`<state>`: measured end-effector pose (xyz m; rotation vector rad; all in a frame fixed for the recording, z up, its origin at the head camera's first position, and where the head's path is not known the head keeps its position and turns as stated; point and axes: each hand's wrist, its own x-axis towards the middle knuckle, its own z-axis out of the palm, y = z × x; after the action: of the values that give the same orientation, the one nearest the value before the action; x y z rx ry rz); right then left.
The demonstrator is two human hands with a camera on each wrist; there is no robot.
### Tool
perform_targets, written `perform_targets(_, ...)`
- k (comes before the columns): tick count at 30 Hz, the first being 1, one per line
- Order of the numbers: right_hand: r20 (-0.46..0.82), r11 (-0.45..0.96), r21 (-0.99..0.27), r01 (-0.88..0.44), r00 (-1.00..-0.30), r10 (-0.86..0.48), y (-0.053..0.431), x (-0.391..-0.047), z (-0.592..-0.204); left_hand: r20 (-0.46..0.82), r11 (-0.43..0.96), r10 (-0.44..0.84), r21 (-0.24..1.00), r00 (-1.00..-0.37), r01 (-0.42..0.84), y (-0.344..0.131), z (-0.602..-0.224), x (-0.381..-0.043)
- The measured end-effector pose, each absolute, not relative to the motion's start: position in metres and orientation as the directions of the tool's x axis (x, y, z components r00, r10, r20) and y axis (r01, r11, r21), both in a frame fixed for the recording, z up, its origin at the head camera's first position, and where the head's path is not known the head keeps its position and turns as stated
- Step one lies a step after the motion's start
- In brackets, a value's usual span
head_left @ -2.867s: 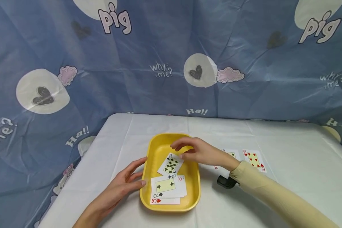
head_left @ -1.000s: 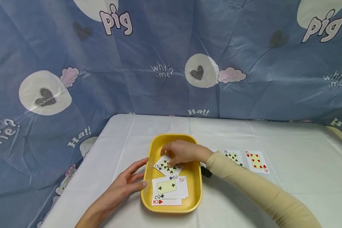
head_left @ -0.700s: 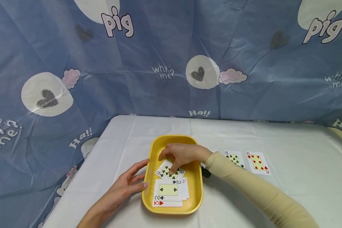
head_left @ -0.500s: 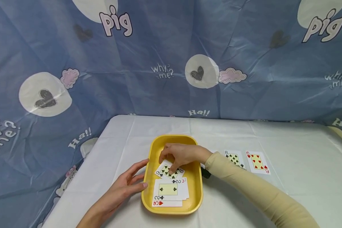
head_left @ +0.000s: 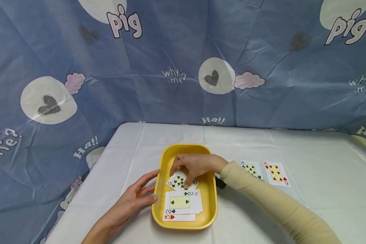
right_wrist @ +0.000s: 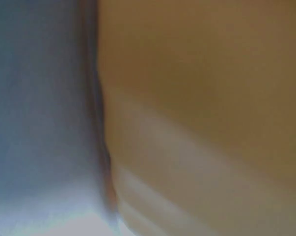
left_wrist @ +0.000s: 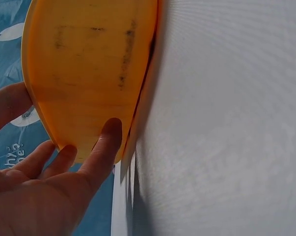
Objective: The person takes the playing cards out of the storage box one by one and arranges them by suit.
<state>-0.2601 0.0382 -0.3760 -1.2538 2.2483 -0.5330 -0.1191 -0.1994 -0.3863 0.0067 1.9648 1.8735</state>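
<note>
A yellow tray (head_left: pixel 213 203) stands on the white table with several playing cards in it. My left hand (head_left: pixel 134 196) rests against its left side, fingers spread; in the left wrist view the thumb touches the tray's outer wall (left_wrist: pixel 89 64). Reaching into the tray from the right, my right hand (head_left: pixel 196 166) has bent fingers at the far edge of a clubs card (head_left: pixel 178 180), with the thumb on its face. Nearer me, a two of clubs (head_left: pixel 180 202) overlaps a red three (head_left: pixel 183 218) and another card. The right wrist view is blurred.
To the right of the tray an eight of spades (head_left: pixel 250 168) and a six of hearts (head_left: pixel 276 173) lie face up on the table (head_left: pixel 323 189). The right sleeve (head_left: pixel 268 196) partly covers the eight. Behind hangs a blue printed cloth (head_left: pixel 170 101).
My right hand has moved down and left onto the clubs card, which has turned to lie more sideways. Lately the thumb slid slightly right across it. My left hand stays at the tray.
</note>
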Motion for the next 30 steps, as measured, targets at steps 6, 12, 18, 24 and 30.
perform_targets(6,-0.195,0.445,-0.562,-0.697,-0.411,-0.890,0.0380,-0.2600,-0.3748,-0.300,0.106,0.290,0.954,-0.909,-0.281,-0.1998,-0.3846,-0.1207)
perform_targets(12,-0.087,0.360,-0.626,-0.692,-0.397,-0.914,0.0402,-0.2628,-0.3750,-0.299,0.112,0.298,0.954,-0.907,-0.277,-0.1995,-0.3843,-0.1210)
perform_targets(18,-0.006,0.318,-0.684,-0.656,-0.431,-0.902,0.0417,-0.2653,-0.3748,-0.294,0.105,0.299,0.956,-0.908,-0.274,-0.2001,-0.3852,-0.1192)
perform_targets(24,0.121,0.278,-0.719,-0.637,-0.508,-0.853,0.0428,-0.2669,-0.3769,-0.294,0.089,0.298,0.956,-0.908,-0.281,-0.2001,-0.3856,-0.1184)
perform_targets(30,0.208,0.243,-0.791,-0.561,-0.620,-0.757,0.0469,-0.2647,-0.3743,-0.291,0.081,0.307,0.956,-0.906,-0.280,-0.2003,-0.3857,-0.1181)
